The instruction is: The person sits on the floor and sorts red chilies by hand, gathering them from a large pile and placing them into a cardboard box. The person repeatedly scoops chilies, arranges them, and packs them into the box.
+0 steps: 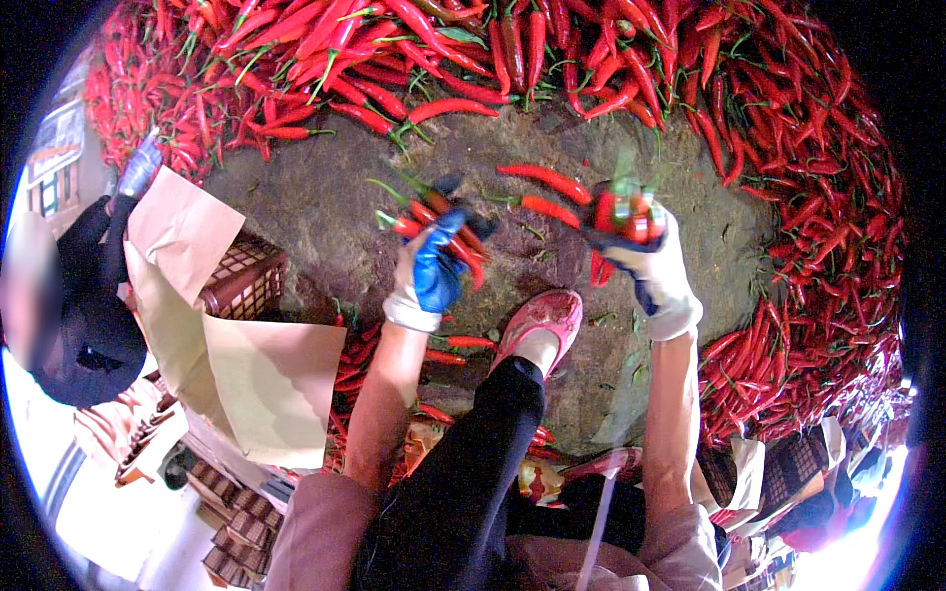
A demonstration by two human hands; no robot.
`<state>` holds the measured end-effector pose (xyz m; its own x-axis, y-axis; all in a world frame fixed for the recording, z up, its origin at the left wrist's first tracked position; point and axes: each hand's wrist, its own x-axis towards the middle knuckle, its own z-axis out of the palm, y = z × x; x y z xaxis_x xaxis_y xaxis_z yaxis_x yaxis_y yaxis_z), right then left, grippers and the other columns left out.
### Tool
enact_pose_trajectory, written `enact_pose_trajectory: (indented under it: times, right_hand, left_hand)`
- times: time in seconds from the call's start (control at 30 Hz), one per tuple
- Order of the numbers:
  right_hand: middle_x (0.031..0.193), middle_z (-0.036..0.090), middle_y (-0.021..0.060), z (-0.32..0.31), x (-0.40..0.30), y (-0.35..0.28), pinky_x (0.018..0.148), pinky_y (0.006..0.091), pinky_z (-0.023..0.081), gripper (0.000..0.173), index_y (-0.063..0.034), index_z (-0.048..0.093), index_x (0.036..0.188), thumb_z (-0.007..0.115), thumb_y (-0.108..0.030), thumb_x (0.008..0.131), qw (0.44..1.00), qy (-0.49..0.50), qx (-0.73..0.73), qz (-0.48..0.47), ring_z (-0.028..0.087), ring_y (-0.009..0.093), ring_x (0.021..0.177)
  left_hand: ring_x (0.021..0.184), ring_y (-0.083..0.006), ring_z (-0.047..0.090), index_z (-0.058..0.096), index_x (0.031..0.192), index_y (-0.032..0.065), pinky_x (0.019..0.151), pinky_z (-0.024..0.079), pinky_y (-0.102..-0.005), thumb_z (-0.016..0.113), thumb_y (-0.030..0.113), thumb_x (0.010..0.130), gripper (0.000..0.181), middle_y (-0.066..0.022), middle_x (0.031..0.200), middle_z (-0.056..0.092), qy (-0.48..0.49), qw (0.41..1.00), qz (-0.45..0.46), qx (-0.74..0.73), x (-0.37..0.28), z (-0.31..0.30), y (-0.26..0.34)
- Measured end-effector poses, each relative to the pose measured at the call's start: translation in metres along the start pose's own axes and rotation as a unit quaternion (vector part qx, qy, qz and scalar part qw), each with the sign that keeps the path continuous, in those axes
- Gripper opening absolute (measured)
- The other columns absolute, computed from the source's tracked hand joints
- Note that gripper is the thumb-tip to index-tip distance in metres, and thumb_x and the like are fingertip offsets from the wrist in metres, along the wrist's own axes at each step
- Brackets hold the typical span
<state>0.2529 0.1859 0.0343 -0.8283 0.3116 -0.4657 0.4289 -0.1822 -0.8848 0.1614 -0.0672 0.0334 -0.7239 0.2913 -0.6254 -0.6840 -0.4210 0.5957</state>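
My left hand [432, 277], in a white glove with a blue coated palm, grips a small bunch of red chilli peppers [467, 255] with green stems pointing up and left. My right hand [658, 255], gloved in white and dark blue, closes around more red chillies [627, 213]; motion blurs their stems. Two long chillies [545, 181] reach leftward from its fingertips; whether they are gripped is hard to tell. Both hands are over a brown, dirty ground surface [332, 199]. A large heap of red chillies [436, 29] curves around the far side and right.
At left, a brown plastic crate [247, 270] has paper liner flaps [273, 384] folded outward. A person in dark clothes [96, 318] reaches a gloved hand [140, 162] towards the heap. My pink shoe [547, 318] stands between my arms. Crates [244, 517] are stacked lower left; another [798, 462] stands lower right.
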Motion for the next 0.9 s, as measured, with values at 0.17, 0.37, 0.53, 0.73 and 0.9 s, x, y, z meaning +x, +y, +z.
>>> enact_pose_trajectory:
  times: [0.17, 0.37, 0.53, 0.73, 0.9]
  right_hand:
    - [0.107, 0.059, 0.0182, 0.078, -0.005, -0.018, 0.08, 0.0439, 0.049, 0.063, -0.0071, 0.053, 0.119, 0.074, -0.022, 0.062, 0.753, -0.024, -0.649, -0.105, 0.058, 0.034, 0.097]
    - [0.108, 0.059, 0.0138, 0.092, 0.015, 0.003, 0.086, 0.0464, 0.045, 0.048, -0.0086, 0.057, 0.117, 0.065, -0.017, 0.07, 0.705, -0.015, -0.706, -0.068, 0.053, 0.032, 0.106]
    - [0.107, 0.058, 0.0142, 0.076, 0.008, 0.014, 0.091, 0.0461, 0.044, 0.054, -0.0077, 0.057, 0.108, 0.076, -0.027, 0.062, 0.726, -0.054, -0.667, -0.162, 0.055, 0.033, 0.103]
    - [0.094, 0.063, 0.012, 0.017, -0.047, 0.006, 0.082, 0.041, 0.049, 0.056, -0.0047, 0.059, 0.107, 0.079, -0.027, 0.06, 0.84, 0.058, -0.524, -0.128, 0.061, 0.032, 0.09]
    - [0.096, 0.065, 0.008, -0.048, -0.092, 0.029, 0.08, 0.0302, 0.05, 0.044, -0.0001, 0.059, 0.107, 0.073, -0.002, 0.066, 0.965, 0.257, 0.044, 0.014, 0.063, 0.017, 0.085]
  left_hand:
    - [0.084, -0.0134, 0.062, 0.061, 0.112, 0.0027, 0.076, 0.053, -0.0294, 0.069, 0.002, 0.079, 0.034, -0.004, 0.098, 0.064, 0.025, 0.98, 0.119, 0.159, 0.016, -0.006, 0.026]
    - [0.072, -0.0281, 0.062, 0.062, 0.094, 0.0048, 0.069, 0.05, -0.0378, 0.078, 0.014, 0.066, 0.033, -0.0113, 0.081, 0.064, 0.005, 0.801, 0.262, 0.538, 0.057, 0.033, 0.019]
    - [0.086, -0.0339, 0.062, 0.061, 0.097, 0.0074, 0.075, 0.05, -0.0431, 0.077, 0.018, 0.064, 0.038, -0.0144, 0.091, 0.065, -0.099, 0.623, 0.301, 0.715, 0.075, 0.071, 0.011]
    - [0.104, -0.0307, 0.058, 0.057, 0.116, 0.0122, 0.087, 0.049, -0.0418, 0.078, 0.023, 0.063, 0.058, -0.0102, 0.111, 0.061, -0.241, 0.388, 0.209, 0.864, 0.08, 0.094, -0.015]
    - [0.089, -0.0329, 0.063, 0.06, 0.109, 0.0134, 0.077, 0.051, -0.043, 0.073, 0.036, 0.07, 0.047, -0.0124, 0.093, 0.065, -0.203, 0.476, 0.261, 0.815, 0.063, 0.092, -0.04]
